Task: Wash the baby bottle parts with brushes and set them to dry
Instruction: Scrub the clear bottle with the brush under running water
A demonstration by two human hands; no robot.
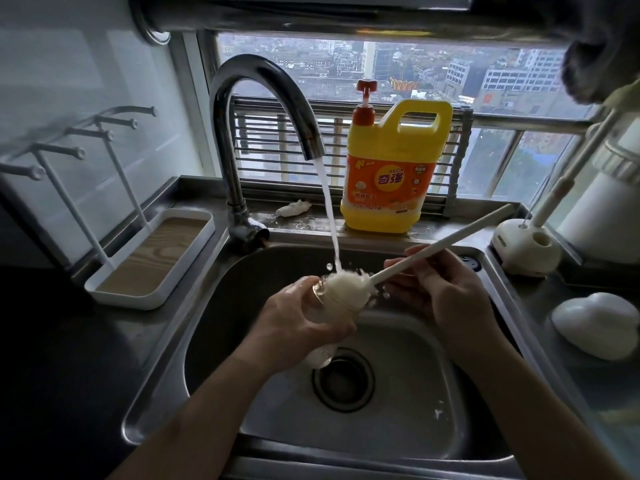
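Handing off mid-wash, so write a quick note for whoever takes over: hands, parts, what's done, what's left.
Left hand grips the clear bottle over the sink.
Right hand holds the brush by its handle, with the bristle head at the bottle mouth under running water.
Done: scrubbing under way.
Left: finish brushing, rinse, shut the tap, then set the bottle on the drying rack at left.

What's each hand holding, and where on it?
Left hand grips the clear bottle round its body; right hand holds the brush low on its handle.
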